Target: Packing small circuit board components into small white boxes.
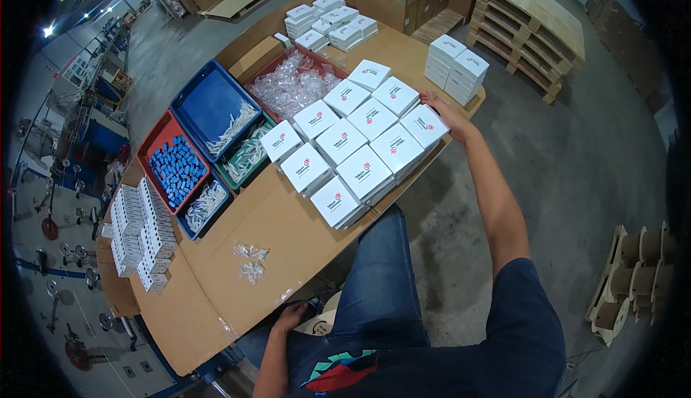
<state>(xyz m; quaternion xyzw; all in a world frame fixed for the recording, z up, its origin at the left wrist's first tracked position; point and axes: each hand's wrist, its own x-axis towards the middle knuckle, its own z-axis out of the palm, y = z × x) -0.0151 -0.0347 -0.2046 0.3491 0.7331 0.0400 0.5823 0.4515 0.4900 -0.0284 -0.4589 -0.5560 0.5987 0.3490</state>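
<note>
My right hand [445, 116] lies against the right end of a block of stacked white boxes [374, 121]. Its fingers are stretched along the side of the corner box [425, 126], touching it; the thumb is hard to make out. The boxes stand in close rows at the table's near edge, their lids printed with a small red mark. Down by my lap, below the table edge, my left hand [291, 317] hangs with loosely bent fingers, and I see nothing held in it.
Trays on the cardboard-covered table [237, 290] hold blue parts [176, 171], white plugs [234, 124] and clear bags [295, 81]. Small bags of screws [252, 261] lie nearer. White perforated pieces [140, 232] stand left; more boxes [455, 67] stand right. Pallets [529, 31] are stacked beyond.
</note>
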